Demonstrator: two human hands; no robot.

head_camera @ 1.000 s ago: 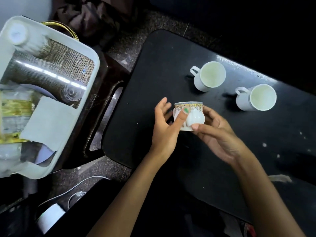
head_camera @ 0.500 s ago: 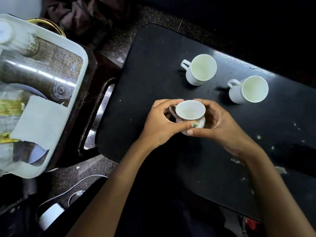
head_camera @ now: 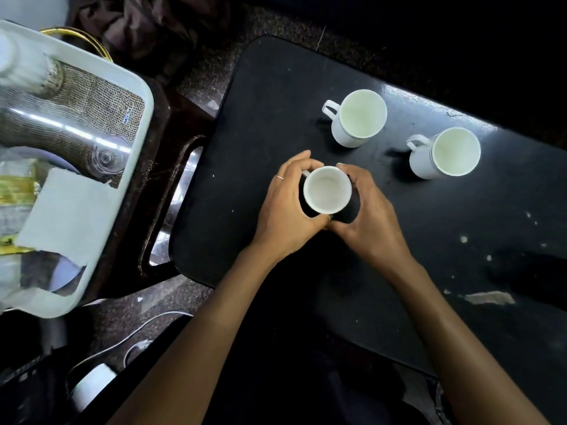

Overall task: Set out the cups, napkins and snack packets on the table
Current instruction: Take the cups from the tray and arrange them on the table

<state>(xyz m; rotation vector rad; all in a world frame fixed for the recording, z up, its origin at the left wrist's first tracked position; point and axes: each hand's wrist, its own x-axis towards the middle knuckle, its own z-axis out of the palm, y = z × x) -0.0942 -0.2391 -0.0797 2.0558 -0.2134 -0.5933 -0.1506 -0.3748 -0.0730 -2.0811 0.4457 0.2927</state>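
Both hands hold one small white cup [head_camera: 327, 189] upright over the black desk [head_camera: 260, 118]. The left hand [head_camera: 285, 207] and right hand [head_camera: 369, 216] each have their grip wrapped around its sides. To do this well, lower it flat and gently, then let go. Three cups are there: this one, a near mug [head_camera: 357, 118] and a far mug [head_camera: 446, 153]. Napkins and packets, too blurry to count, wait in the tray [head_camera: 135, 167].

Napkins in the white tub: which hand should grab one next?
Probably the left hand. The white tub with the napkin sits on that side. The right hand is farther away, and both hands hold the cup now.
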